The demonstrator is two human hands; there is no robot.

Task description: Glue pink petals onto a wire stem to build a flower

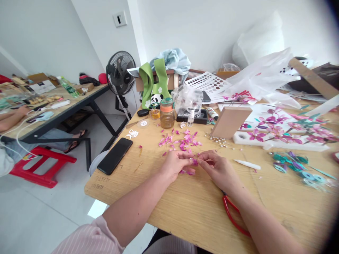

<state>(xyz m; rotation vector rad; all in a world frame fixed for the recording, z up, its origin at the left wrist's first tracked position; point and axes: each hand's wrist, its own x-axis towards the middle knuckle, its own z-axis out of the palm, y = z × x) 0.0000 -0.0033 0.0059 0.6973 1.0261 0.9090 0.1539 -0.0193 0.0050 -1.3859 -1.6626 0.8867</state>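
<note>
Between my fingertips is a small magenta petal piece, held over the wooden table. My left hand pinches it from the left, thumb and fingers together. From the right, my right hand closes its thumb and forefinger at the edge of the same piece; its other fingers are curled. Just beyond the hands lies a loose heap of pink and magenta petals. Under my right wrist rest red-handled scissors, their blades mostly hidden. A white pen-like tube lies right of my right hand.
A black phone lies near the left table edge. Behind the petals stand a lidded jar and a small spray bottle. An upright brown block, pink flower stems and ribbon spools sit right. Another person's arm rests on the left table.
</note>
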